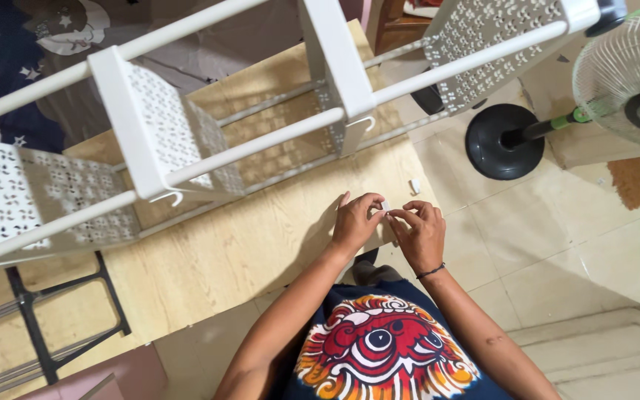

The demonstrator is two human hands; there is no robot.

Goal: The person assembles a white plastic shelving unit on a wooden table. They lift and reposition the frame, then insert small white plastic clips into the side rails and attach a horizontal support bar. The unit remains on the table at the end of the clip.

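The small white piece (384, 207) pinched between the fingers (376, 205) is too tiny to identify. The fan (624, 81) and white rack (187, 148) are cut off by the edges.

A long white metal rack with perforated panels (187, 141) lies on its side across a pale wooden table (209, 259); at the table's near right edge the left hand (355, 221) and right hand (420, 233) meet over a small white piece (385, 207), another small white part (414, 186) just behind, a black-based standing fan (616, 81) on the floor right
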